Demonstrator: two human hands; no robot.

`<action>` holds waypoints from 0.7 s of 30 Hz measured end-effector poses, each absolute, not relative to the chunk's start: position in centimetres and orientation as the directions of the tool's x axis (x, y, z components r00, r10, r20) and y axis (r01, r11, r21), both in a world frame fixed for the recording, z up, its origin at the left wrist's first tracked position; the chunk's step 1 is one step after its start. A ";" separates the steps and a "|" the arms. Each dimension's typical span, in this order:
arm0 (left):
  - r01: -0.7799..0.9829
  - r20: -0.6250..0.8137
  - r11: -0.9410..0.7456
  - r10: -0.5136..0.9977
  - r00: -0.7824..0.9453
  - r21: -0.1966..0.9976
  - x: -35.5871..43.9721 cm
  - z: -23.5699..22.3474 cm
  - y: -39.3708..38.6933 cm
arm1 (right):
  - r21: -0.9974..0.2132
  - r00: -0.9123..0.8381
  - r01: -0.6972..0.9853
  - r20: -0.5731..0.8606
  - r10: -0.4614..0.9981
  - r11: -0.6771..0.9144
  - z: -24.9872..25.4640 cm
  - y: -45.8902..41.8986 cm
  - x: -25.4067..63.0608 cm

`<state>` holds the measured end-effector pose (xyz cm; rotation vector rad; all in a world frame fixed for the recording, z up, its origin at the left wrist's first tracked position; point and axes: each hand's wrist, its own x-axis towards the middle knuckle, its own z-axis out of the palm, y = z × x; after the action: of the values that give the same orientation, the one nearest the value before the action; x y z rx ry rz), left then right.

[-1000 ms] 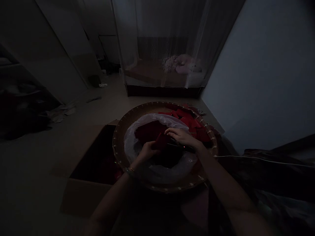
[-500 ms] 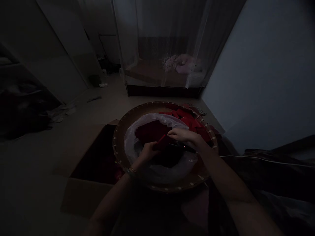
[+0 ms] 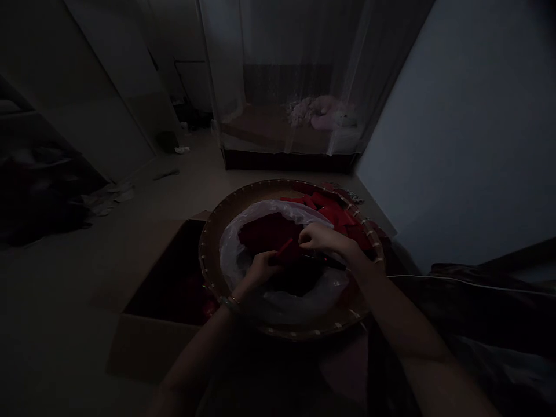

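Red piece [image 3: 287,251] in the left hand [image 3: 262,266]: matt, smooth-faced; cloth or paper cannot be determined in the low light. Bag [image 3: 232,249] around and below both hands: thin, translucent plastic, crinkled, with a soft sheen along the folds. Tray [image 3: 212,231] beneath the bag: woven bamboo or similar, dull brown, with pale lashings on the rim. Red pieces [image 3: 339,217] beyond the right hand [image 3: 322,238]: smooth, mostly matt. Box [image 3: 152,347] left of the left hand: matt brown cardboard. Curtain [image 3: 269,63] well beyond both hands: sheer, fine cloth netting.
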<state>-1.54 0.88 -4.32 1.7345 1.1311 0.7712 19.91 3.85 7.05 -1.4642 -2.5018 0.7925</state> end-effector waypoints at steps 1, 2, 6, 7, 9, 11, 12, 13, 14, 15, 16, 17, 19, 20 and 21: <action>0.358 0.014 -0.162 0.924 0.382 0.920 -1.6 -4.3 0.9 | -0.525 -0.514 0.759 -0.119 0.850 0.385 7.3 3.9 20.2; 0.356 0.002 -0.145 0.928 0.373 0.923 -1.6 -4.2 1.0 | -0.547 -0.508 0.745 -0.095 0.856 0.381 7.6 4.0 20.4; 0.324 -0.017 -0.094 0.946 0.325 0.941 -1.6 -3.8 1.0 | -0.642 -0.481 0.678 -0.020 0.876 0.358 8.7 3.4 21.6; 0.312 -0.008 -0.093 0.951 0.308 0.946 -1.6 -3.7 1.0 | -0.662 -0.487 0.662 -0.022 0.873 0.352 8.8 3.1 21.9; 0.295 0.021 -0.105 0.961 0.274 0.950 -1.5 -3.5 0.9 | -0.688 -0.526 0.634 -0.050 0.849 0.353 9.0 2.4 22.3; 0.287 0.045 -0.119 0.967 0.251 0.951 -1.5 -3.3 0.9 | -0.685 -0.561 0.618 -0.039 0.827 0.387 8.8 1.8 22.3; 0.283 0.050 -0.122 0.967 0.250 0.951 -1.5 -3.3 0.9 | -0.672 -0.555 0.615 0.002 0.832 0.412 8.6 1.6 22.1; 0.280 0.051 -0.125 0.965 0.257 0.952 -1.4 -3.3 0.9 | -0.653 -0.536 0.617 0.059 0.842 0.438 8.4 1.4 21.8; 0.277 0.051 -0.127 0.962 0.267 0.952 -1.4 -3.4 0.9 | -0.635 -0.508 0.623 0.116 0.853 0.457 8.2 1.4 21.4; 0.276 0.049 -0.129 0.959 0.279 0.952 -1.4 -3.4 0.9 | -0.621 -0.483 0.630 0.157 0.861 0.466 8.0 1.4 20.9; 0.274 0.049 -0.133 0.954 0.295 0.953 -1.4 -3.4 0.9 | -0.611 -0.473 0.637 0.171 0.864 0.470 7.7 1.4 20.4; 0.268 0.048 -0.136 0.949 0.311 0.954 -1.4 -3.3 0.9 | -0.603 -0.481 0.642 0.164 0.861 0.473 7.6 1.5 19.9; 0.252 0.044 -0.135 0.941 0.335 0.958 -1.5 -3.2 0.8 | -0.604 -0.523 0.636 0.119 0.844 0.479 7.3 1.8 19.0; 0.242 0.042 -0.131 0.939 0.343 0.961 -1.5 -3.2 0.7 | -0.620 -0.532 0.630 0.093 0.842 0.467 7.3 1.9 18.7; 0.234 0.042 -0.129 0.938 0.344 0.964 -1.6 -3.2 0.7 | -0.645 -0.525 0.626 0.065 0.848 0.437 7.2 2.0 18.6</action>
<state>-1.58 0.72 -3.19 1.6025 1.0813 0.8774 18.55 2.03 7.23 -1.2529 -2.3139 0.8019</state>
